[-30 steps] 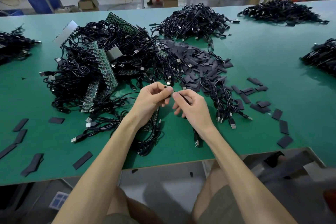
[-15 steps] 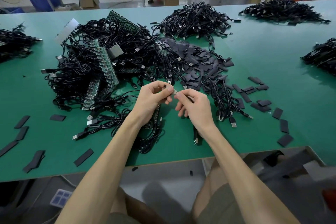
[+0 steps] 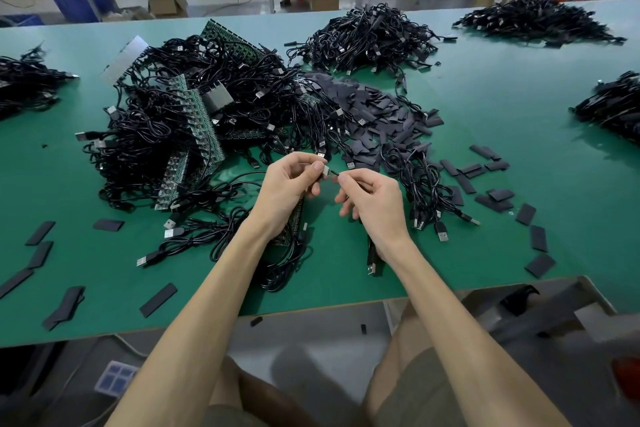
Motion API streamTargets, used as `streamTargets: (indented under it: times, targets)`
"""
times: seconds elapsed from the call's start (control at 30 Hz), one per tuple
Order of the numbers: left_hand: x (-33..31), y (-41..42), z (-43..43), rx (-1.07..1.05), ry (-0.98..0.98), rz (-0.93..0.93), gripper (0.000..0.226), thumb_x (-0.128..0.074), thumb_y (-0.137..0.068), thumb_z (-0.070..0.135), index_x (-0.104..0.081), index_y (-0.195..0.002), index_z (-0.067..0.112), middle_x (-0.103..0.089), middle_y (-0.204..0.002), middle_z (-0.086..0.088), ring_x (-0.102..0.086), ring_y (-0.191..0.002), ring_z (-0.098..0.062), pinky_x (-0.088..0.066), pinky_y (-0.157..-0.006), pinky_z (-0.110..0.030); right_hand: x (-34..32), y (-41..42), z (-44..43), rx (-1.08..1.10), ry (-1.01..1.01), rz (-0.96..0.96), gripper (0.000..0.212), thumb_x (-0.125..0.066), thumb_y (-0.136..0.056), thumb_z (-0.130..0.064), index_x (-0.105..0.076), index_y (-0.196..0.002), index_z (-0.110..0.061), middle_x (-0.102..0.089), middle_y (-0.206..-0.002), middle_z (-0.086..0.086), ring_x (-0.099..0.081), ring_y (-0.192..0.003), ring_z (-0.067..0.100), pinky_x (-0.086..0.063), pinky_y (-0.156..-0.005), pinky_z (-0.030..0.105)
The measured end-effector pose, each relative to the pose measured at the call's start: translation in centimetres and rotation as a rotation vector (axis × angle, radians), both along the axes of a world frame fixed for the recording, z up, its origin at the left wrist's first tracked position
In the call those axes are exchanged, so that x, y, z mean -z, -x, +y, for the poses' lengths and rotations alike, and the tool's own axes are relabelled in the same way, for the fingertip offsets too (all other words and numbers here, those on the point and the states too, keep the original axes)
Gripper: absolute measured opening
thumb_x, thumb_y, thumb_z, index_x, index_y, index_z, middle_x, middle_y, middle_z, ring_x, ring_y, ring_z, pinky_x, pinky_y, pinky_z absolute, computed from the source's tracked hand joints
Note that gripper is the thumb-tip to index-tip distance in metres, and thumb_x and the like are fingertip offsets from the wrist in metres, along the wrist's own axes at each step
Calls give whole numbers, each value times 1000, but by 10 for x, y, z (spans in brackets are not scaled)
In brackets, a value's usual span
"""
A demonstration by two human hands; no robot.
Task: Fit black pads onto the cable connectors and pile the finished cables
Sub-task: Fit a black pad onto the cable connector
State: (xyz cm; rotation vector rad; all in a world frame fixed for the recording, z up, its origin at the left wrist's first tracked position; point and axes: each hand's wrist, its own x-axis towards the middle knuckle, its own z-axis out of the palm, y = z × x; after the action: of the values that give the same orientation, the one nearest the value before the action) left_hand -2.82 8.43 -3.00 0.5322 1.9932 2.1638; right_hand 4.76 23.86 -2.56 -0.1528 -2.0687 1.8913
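My left hand [image 3: 289,184] pinches a small pale connector [image 3: 325,170] between thumb and fingers above the green table [image 3: 519,156]. My right hand [image 3: 372,204] pinches the thin black cable [image 3: 334,173] right beside that connector; the cable runs down under the palm to a USB plug [image 3: 372,263] near the table's front edge. A heap of black pads [image 3: 374,107] lies just beyond my hands. A big tangle of black cables with green circuit strips [image 3: 194,121] fills the left centre. Whether a pad sits on the held connector is hidden by my fingers.
Loose pads are scattered at the right [image 3: 498,194] and front left [image 3: 38,253]. Other cable piles lie at the back centre [image 3: 367,38], back right [image 3: 533,19], right edge [image 3: 613,107] and left edge [image 3: 24,80]. A cable bundle [image 3: 422,180] lies right of my right hand.
My hands have drawn slightly apart, so the pale connector and a short piece of cable now show between the fingertips. The view shifted a little.
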Motion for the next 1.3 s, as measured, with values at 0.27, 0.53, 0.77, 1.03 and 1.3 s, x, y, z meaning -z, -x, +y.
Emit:
streamTargets:
  times: [0.27, 0.53, 0.77, 1.03, 1.3]
  targets:
    - [-7, -5, 1, 104, 67, -60, 52, -46, -102, 56, -78, -114, 17, -72, -89, -14, -55, -70, -16, -46, -64, -23, 3, 1, 0, 43, -11, -12, 14, -69, -93, -23, -78, -83, -23, -71, -65, 3, -62, -48, 16, -43, -46, 24]
    - [-4, -4, -1, 110, 82, 69, 25, -64, -99, 30, -79, -110, 14, -64, -80, -13, -52, -68, -11, -42, -61, -21, 3, 2, 0, 43, -24, -28, 12, -69, -92, -22, -76, -82, -20, -73, -66, 2, -63, -49, 15, -43, -46, 22]
    - [-5, -5, 0, 42, 55, 9, 39, -75, -87, 29, -66, -90, -9, -58, -69, -6, -47, -58, -9, -40, -56, -17, 2, 1, 1, -46, 0, -4, 6, -76, -92, -22, -74, -98, -21, -77, -82, 1, -66, -55, 15, -43, -48, 22]
    - [-5, -5, 1, 59, 41, -28, 24, -54, -102, -1, -64, -124, 1, -57, -80, -6, -51, -70, -9, -39, -59, -19, 7, 4, 3, 63, 85, 3, 13, -72, -93, -22, -66, -90, -12, -73, -72, 6, -64, -51, 19, -41, -47, 20]
    - [-4, -4, 0, 2, -44, 6, 19, -57, -100, -2, -67, -114, 6, -69, -87, -7, -61, -72, -18, -45, -58, -22, 8, 4, 4, 103, 97, 2, 18, -70, -90, -24, -60, -78, -16, -70, -69, 8, -61, -50, 20, -40, -49, 21]
